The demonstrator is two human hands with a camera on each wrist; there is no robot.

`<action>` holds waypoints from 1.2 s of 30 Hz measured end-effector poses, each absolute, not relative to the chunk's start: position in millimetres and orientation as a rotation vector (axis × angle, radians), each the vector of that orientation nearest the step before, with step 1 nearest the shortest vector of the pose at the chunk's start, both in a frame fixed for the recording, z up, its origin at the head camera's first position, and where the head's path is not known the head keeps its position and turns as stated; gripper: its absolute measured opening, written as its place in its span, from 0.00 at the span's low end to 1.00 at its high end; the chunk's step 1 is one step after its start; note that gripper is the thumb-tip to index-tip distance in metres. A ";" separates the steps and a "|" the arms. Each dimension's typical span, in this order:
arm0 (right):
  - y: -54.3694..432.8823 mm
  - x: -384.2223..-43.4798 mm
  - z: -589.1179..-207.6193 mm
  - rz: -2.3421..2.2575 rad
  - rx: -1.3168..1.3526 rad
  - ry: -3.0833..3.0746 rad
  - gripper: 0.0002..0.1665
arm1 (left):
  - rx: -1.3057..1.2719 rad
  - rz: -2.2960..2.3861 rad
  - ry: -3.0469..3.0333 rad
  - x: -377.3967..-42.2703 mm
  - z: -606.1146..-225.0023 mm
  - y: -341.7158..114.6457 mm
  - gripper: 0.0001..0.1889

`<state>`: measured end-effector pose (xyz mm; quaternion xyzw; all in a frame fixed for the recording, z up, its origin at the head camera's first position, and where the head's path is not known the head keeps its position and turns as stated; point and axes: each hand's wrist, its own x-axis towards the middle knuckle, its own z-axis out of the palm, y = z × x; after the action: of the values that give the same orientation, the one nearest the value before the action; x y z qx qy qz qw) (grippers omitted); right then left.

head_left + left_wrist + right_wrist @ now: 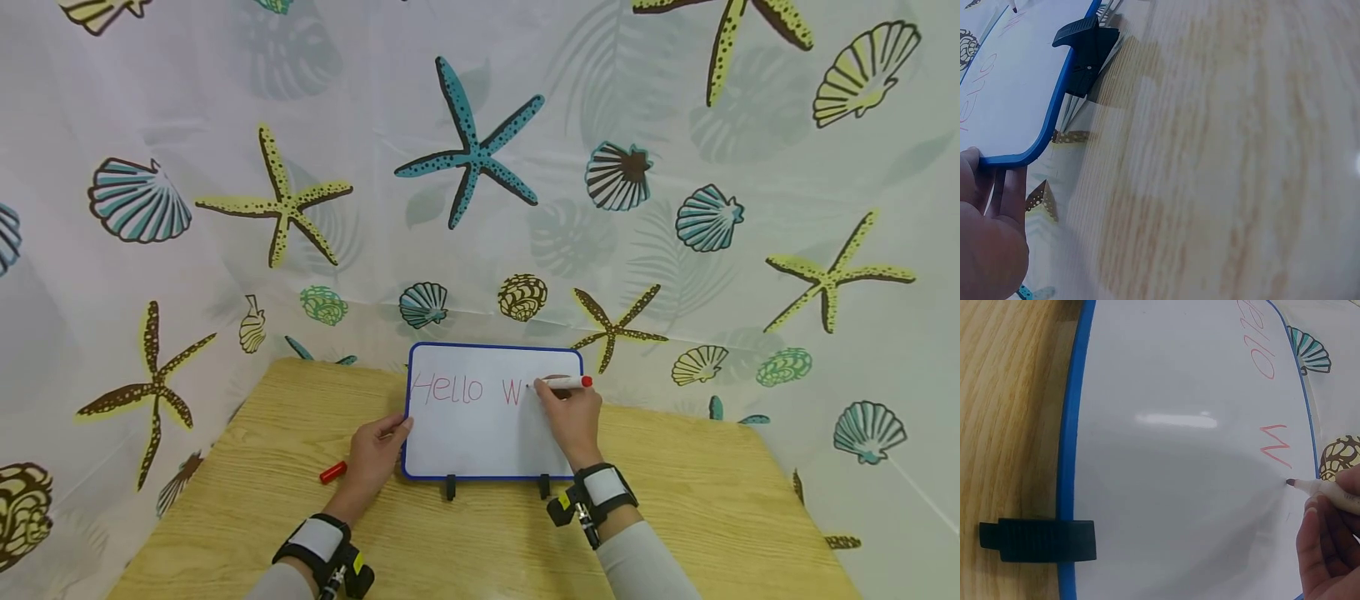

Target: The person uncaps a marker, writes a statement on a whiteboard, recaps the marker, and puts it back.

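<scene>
A whiteboard [472, 446] with a blue frame stands upright on the table, with "Hello W" in red across its upper part. At its left edge my left hand [375, 454] grips the frame, thumb in front and fingers behind, as the left wrist view shows. My right hand [576, 421] pinches a white marker [1329, 492] with a red end. Its dark tip is just right of the W, at or very near the board; whether it touches, I cannot tell. A red marker cap [333, 472] lies on the table left of my left hand.
Black stand feet [451, 487] hold the board's lower edge; another black foot [1038, 540] shows in the right wrist view. The wooden table [465, 550] reaches back to a white curtain [517, 242] printed with starfish and shells.
</scene>
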<state>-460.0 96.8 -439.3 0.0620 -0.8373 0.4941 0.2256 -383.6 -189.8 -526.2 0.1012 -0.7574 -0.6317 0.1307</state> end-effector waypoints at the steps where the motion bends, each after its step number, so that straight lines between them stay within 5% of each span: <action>1: 96.8 -459.7 -439.2 1.362 0.171 -2.310 0.09 | 0.293 -1.836 -2.200 -383.5 -526.0 -189.8 0.19; 36: 99.4 -448.7 -443.7 1.327 0.158 -2.406 0.12 | 0.303 -1.856 -2.195 -380.6 -523.6 -187.9 0.20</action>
<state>-448.7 99.4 -443.7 0.0563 -0.8577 0.4729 0.1936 -380.6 -187.9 -523.6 0.1039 -0.7535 -0.6370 0.1252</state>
